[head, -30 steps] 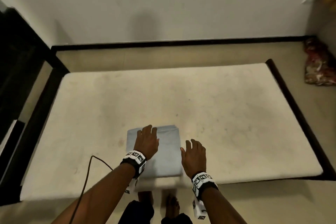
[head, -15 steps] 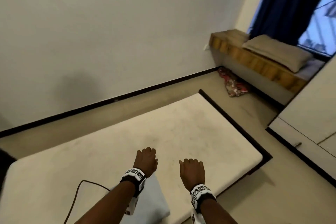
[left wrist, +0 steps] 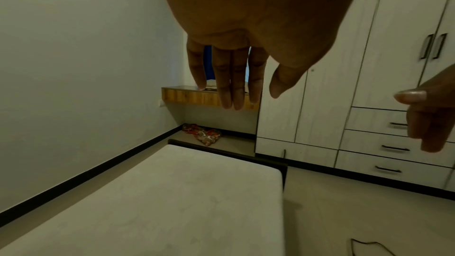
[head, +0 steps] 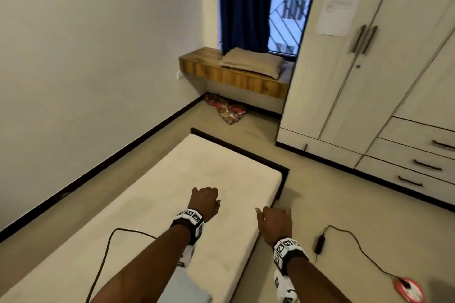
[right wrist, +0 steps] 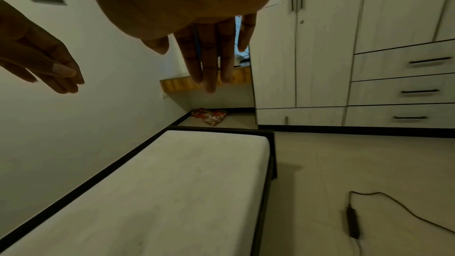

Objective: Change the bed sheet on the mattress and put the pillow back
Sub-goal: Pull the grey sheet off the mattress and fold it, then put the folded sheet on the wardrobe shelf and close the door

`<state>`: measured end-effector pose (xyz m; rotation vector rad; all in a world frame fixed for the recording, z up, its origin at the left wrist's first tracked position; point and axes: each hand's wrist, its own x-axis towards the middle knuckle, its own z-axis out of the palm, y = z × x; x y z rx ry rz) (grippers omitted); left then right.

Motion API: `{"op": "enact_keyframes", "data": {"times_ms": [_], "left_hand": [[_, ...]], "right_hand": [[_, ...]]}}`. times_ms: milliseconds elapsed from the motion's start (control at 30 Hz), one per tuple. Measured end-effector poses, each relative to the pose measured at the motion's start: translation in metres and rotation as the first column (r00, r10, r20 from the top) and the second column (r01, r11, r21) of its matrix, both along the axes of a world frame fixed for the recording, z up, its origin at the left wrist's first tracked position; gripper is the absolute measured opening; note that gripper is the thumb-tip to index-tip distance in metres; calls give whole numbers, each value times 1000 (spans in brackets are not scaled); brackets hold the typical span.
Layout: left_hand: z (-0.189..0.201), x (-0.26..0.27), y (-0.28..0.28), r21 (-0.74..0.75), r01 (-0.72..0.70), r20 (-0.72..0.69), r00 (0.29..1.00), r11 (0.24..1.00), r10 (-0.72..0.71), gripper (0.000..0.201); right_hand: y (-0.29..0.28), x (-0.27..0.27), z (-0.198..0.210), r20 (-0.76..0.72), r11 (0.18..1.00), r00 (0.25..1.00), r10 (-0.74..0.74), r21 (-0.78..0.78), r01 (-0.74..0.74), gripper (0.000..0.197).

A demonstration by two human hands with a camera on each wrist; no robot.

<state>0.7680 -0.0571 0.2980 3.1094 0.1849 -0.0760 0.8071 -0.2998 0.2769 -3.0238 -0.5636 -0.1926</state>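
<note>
Change: a moment ago both hands lay flat on the folded sheet on the bed. Now they have let go and lifted off it, and the person's head has turned from the bed toward the window end of the room.
Left hand: the left hand [head: 205, 203] hangs in the air over the mattress [head: 172, 194]. Its fingers [left wrist: 227, 85] are long and loose, and it holds nothing.
Right hand: the right hand [head: 275, 222] hangs just past the bed's near edge, over the floor. Its fingers [right wrist: 209, 61] are also loose and it holds nothing.
Sheet: the folded pale blue sheet [head: 183, 289] lies on the mattress close to the person, partly hidden under the left arm. It is not spread out yet.
Mattress: it is bare, with no sheet on it.
Pillow: the pillow [head: 251, 61] lies on the wooden shelf [head: 221, 75] by the window, well apart from the bed.
Old cloth: a red patterned cloth [head: 227, 109] lies bunched on the floor under the shelf.
What it means: the clean sheet is in place but folded. It looks like the person is checking where the pillow is, or getting ready to move. Spreading the sheet is probably next.
</note>
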Motion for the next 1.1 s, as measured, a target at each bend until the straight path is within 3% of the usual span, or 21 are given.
{"op": "enact_keyframes", "data": {"times_ms": [333, 567, 700, 933, 1100], "left_hand": [[-14, 126, -114, -76, 208, -92, 972, 975, -215, 38], [-10, 237, -194, -75, 290, -114, 948, 954, -297, 37], [6, 297, -233, -131, 287, -87, 950, 949, -299, 33], [27, 391, -274, -162, 344, -42, 934, 925, -354, 32], [22, 476, -282, -149, 340, -60, 934, 929, -352, 30]], "right_hand": [[-122, 64, -10, 27, 969, 969, -247, 31, 246, 58], [-183, 159, -19, -95, 953, 952, -290, 57, 296, 47], [-215, 214, -11, -83, 959, 958, -274, 54, 279, 34], [-246, 312, 9, -88, 952, 951, -297, 44, 302, 23], [-255, 389, 5, -57, 939, 939, -340, 29, 342, 18]]}}
